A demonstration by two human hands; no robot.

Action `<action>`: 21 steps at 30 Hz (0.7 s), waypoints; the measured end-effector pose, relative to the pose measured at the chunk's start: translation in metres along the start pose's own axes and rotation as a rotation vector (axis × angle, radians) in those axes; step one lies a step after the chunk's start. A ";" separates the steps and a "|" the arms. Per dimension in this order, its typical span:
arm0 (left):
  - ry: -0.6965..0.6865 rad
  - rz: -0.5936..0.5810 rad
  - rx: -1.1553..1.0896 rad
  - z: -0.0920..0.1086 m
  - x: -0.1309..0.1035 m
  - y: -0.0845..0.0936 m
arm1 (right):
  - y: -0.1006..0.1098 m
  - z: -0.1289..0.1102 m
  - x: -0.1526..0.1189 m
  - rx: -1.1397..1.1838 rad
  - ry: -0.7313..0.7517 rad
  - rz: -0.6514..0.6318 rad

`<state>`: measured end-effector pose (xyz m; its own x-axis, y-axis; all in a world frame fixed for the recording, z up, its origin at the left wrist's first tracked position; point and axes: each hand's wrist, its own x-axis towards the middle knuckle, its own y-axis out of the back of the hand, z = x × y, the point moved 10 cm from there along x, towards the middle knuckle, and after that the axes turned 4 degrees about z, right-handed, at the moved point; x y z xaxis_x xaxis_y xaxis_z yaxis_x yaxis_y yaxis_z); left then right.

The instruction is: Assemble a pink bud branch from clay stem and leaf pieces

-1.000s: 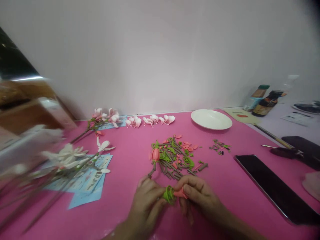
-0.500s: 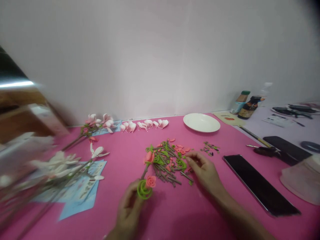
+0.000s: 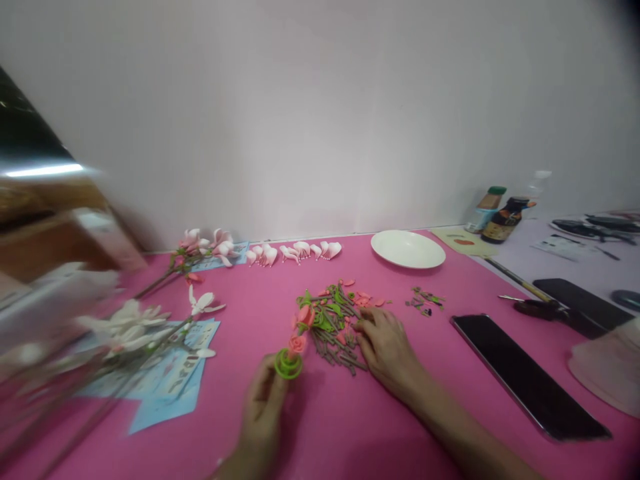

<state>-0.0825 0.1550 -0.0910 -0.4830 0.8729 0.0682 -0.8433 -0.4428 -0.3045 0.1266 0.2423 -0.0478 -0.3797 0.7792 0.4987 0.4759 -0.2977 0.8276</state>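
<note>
My left hand (image 3: 263,407) is closed around the lower end of an artificial flower stem (image 3: 298,325) with coral-pink blossoms and a green spiral piece near the fingers. The held flower leans upward in front of a loose pile of brown stem pieces (image 3: 333,343), green curls and coral petals (image 3: 367,300) on the pink tabletop. My right hand (image 3: 387,347) rests at the right side of this pile, its fingers bent down among the pieces. Whether anything sits between those fingertips is hidden.
White magnolia-like flowers (image 3: 130,327) lie on blue printed sheets (image 3: 160,410) at left. Pale pink petals (image 3: 303,251) line the wall beside a white plate (image 3: 407,250). A black phone (image 3: 525,377), small scraps (image 3: 424,300), bottles (image 3: 505,220) and a screwdriver-like tool (image 3: 555,313) are at right.
My right hand has moved slightly left and lower onto the pile, with its fingers reaching into the pieces. The flower in my left hand has tilted a little. The whole view has shifted slightly.
</note>
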 end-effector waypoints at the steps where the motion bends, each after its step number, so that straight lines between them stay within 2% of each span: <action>1: 0.001 -0.008 0.001 -0.001 0.000 0.000 | -0.001 0.000 0.000 -0.004 0.000 0.000; 6: 0.023 -0.014 0.000 -0.006 0.000 -0.001 | -0.008 -0.003 -0.001 -0.044 0.037 -0.018; 13: 0.118 -0.040 -0.101 -0.014 -0.003 -0.004 | -0.006 -0.003 -0.001 -0.001 0.028 -0.015; 16: 0.108 -0.044 -0.122 -0.009 -0.003 -0.008 | -0.005 -0.004 -0.001 0.014 0.035 -0.014; 21: 0.094 -0.144 -0.169 0.007 -0.003 -0.027 | -0.005 -0.005 -0.002 0.034 0.040 -0.022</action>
<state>-0.0596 0.1630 -0.0768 -0.3301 0.9433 0.0360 -0.8466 -0.2789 -0.4532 0.1214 0.2396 -0.0517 -0.4218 0.7624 0.4907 0.4932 -0.2612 0.8298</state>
